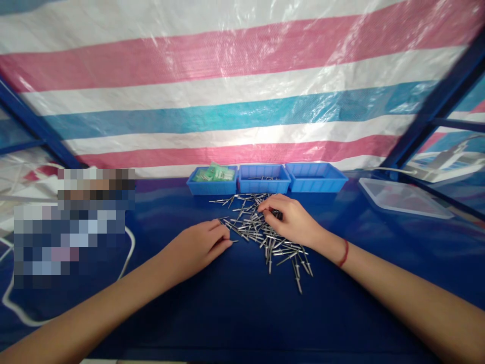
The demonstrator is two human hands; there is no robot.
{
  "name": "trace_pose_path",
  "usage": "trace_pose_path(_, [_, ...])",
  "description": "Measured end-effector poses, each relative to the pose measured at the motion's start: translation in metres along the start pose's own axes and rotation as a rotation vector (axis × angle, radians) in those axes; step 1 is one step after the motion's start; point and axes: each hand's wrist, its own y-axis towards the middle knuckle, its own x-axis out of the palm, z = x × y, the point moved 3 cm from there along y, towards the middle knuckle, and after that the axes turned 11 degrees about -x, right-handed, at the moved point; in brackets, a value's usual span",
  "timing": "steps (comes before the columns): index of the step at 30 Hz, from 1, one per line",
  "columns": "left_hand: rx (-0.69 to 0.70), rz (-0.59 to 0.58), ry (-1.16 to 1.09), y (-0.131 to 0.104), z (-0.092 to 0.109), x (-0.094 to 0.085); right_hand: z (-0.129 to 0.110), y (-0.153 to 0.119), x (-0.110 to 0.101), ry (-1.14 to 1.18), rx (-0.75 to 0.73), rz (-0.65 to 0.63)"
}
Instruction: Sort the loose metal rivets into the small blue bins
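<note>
A loose pile of silver blind rivets lies on the blue tabletop, several of them pointing toward the front. At the pile's left edge is my left hand, closed, with the thin end of a blind rivet sticking out at the thumb tip. My right hand reaches over the upper part of the pile. Its thumb and forefinger are pinched together among the rivets, and the fingertips partly hide what they grip. A dark red cord circles the right wrist.
Three blue bins stand behind the pile: the left bin has green-tinted packets, the middle bin has some rivets, the right bin shows none. A clear plastic lid lies right. A white cable curves at left beside a blurred-out area.
</note>
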Motion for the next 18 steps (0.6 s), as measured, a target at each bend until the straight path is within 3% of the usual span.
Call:
trace_pose_path(7, [-0.001,0.239,-0.061,0.048,0.007,-0.006,0.001,-0.001,-0.001,-0.018,0.025,0.009])
trace_pose_path(12, [0.084,0.177,0.075,0.072,-0.003,-0.001,0.004,-0.002,0.002,-0.014,0.035,0.019])
trace_pose_path(18, [0.076,0.141,0.200,0.073,0.002,0.005,0.001,-0.002,0.007,-0.013,-0.003,-0.003])
